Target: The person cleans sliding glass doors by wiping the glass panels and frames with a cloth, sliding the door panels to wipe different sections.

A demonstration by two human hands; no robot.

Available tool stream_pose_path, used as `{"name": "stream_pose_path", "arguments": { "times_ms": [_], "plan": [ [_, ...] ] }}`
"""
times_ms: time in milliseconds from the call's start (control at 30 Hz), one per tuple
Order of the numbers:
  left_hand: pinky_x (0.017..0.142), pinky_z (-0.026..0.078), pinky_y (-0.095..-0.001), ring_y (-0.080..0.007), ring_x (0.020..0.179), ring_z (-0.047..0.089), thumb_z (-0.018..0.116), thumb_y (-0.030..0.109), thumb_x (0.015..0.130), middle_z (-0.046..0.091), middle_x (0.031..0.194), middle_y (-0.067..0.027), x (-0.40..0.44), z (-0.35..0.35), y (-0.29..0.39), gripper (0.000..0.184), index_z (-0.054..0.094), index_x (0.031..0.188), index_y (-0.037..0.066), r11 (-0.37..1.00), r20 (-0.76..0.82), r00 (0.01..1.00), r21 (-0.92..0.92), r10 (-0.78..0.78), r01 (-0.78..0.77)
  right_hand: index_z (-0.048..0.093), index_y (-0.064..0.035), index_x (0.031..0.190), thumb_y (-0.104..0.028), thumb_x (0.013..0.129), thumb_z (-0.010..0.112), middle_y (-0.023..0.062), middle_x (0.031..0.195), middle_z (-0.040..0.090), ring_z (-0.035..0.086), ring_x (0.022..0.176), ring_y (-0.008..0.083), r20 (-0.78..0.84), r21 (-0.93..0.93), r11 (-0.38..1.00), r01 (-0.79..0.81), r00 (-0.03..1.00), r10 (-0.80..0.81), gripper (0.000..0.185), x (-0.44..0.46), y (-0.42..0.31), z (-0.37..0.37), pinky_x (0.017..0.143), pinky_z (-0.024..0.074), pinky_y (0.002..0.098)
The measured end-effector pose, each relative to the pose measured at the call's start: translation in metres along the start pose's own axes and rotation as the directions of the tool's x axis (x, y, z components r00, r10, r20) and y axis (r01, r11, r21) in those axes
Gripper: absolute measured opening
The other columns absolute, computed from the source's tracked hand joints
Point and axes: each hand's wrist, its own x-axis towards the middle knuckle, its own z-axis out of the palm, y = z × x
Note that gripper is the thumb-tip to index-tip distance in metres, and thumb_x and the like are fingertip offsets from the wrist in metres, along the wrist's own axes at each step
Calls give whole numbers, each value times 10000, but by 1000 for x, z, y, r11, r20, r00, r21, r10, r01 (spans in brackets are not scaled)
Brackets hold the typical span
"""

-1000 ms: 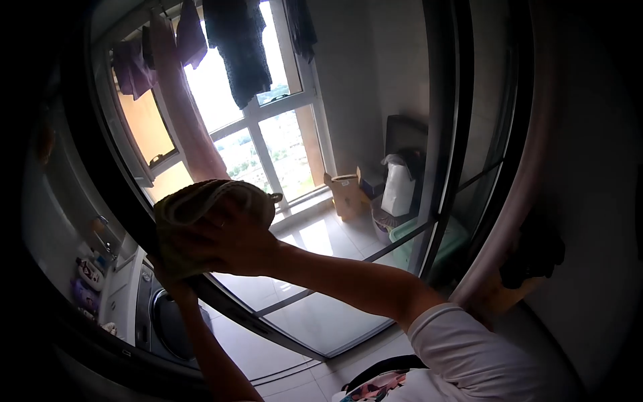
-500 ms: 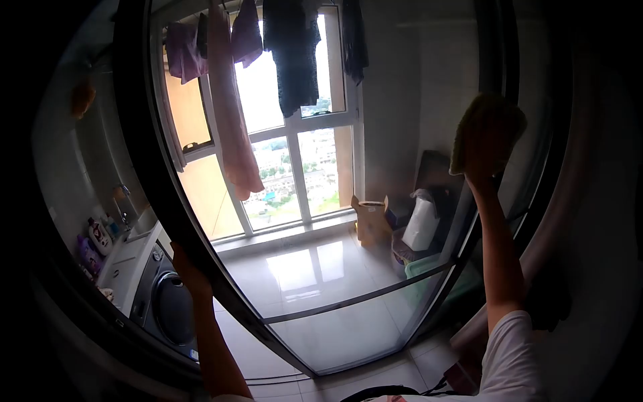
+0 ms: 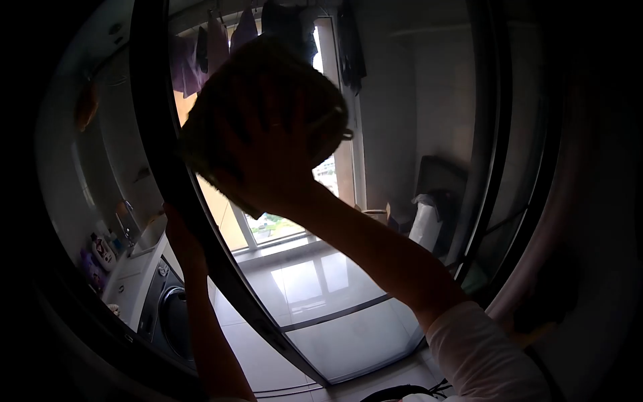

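Observation:
My right hand (image 3: 268, 154) lies spread over a dark folded cloth (image 3: 268, 74), pressing it against the glass of a sliding door (image 3: 348, 335). The cloth has a small loop at its right edge and covers part of the window view. Lower left, my left hand (image 3: 184, 241) grips the dark door frame (image 3: 201, 234) at its edge; its fingertips are partly hidden behind the frame.
Beyond the glass are a window (image 3: 274, 231), hanging clothes (image 3: 191, 63), a cardboard box (image 3: 375, 214) and a white bag (image 3: 424, 224). At left stand a washing machine (image 3: 175, 321), a sink (image 3: 149, 241) and bottles (image 3: 102, 253).
My right hand has carried the cloth from the right side of the door back to the left and nearer the camera. My left hand has moved slightly up the frame.

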Motion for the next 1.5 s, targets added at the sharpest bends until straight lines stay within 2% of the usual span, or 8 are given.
{"name": "stream_pose_path", "arguments": {
  "times_ms": [267, 567, 667, 733, 867, 1000, 1167, 1500],
  "plan": [
    [643, 379, -224, -69, 682, 439, 281, 506, 949, 497, 746, 12, 0, 5, 1, 566, 545, 885, 10, 992, -92, 989, 65, 114, -108, 497, -218, 1229, -563, 743, 544, 93, 1331, 381, 365, 1204, 309, 68, -33, 957, 289, 956, -286, 598, 32, 67, -22, 953, 242, 598],
    [434, 436, -240, -124, 473, 537, 277, 528, 935, 532, 601, -29, -7, 2, 6, 545, 537, 865, 54, 988, -25, 997, -141, -74, 70, 270, -101, 1377, -500, 867, 438, 199, 1393, 279, 288, 1260, 400, -71, -416, 909, 9, 997, -42, 669, 3, 303, -137, 1004, 242, 545],
    [439, 437, -239, -119, 477, 534, 281, 518, 938, 532, 603, -29, -6, 5, 9, 536, 538, 850, 56, 968, -33, 993, -232, -112, 102, 311, 5, 1316, -479, 878, 440, 224, 1358, 308, 340, 1221, 394, 65, -628, 775, -73, 987, 146, 665, -27, 351, -183, 1029, 255, 484],
    [445, 436, -237, -116, 482, 531, 289, 516, 938, 533, 608, -28, -5, 8, 6, 531, 540, 854, 56, 982, -75, 996, -185, -41, 26, 356, 3, 1281, -464, 870, 471, 219, 1288, 388, 414, 1145, 372, -12, -940, 339, -42, 996, 90, 633, -54, 388, -171, 997, 276, 496],
    [477, 435, -232, -108, 507, 524, 300, 516, 937, 539, 626, -25, -10, 9, 16, 531, 551, 865, 54, 961, 4, 990, -240, -141, 138, 405, 0, 1254, -502, 862, 452, 235, 1257, 417, 419, 1148, 386, -119, -379, 807, -453, 889, 442, 638, 8, 312, -144, 993, 257, 535],
    [604, 440, -238, -101, 652, 533, 272, 480, 958, 578, 761, -46, -7, 4, 10, 559, 571, 979, 8, 970, 48, 989, -193, -140, 146, 479, 13, 1189, -570, 845, 382, 295, 1265, 404, 331, 1223, 468, 139, -860, 488, 151, 988, -61, 683, 71, 231, -77, 990, 229, 601],
    [758, 416, -273, -139, 795, 525, 265, 442, 971, 587, 889, -86, 1, 1, -14, 563, 558, 1043, -33, 989, -12, 999, -139, -48, 46, 493, -152, 1228, -524, 771, 546, 230, 1263, 423, 377, 1176, 437, -292, -309, 947, 88, 939, -183, 591, 152, 110, 13, 937, 267, 629],
    [796, 409, -299, -182, 840, 534, 263, 381, 986, 591, 925, -102, 2, -8, -30, 510, 539, 1075, -39, 999, 16, 999, -9, 39, -38, 467, -169, 1266, -548, 788, 520, 140, 1253, 455, 403, 1185, 324, -173, -343, 872, 349, 889, -424, 613, 211, 148, 4, 945, 301, 547]
  ]
}}
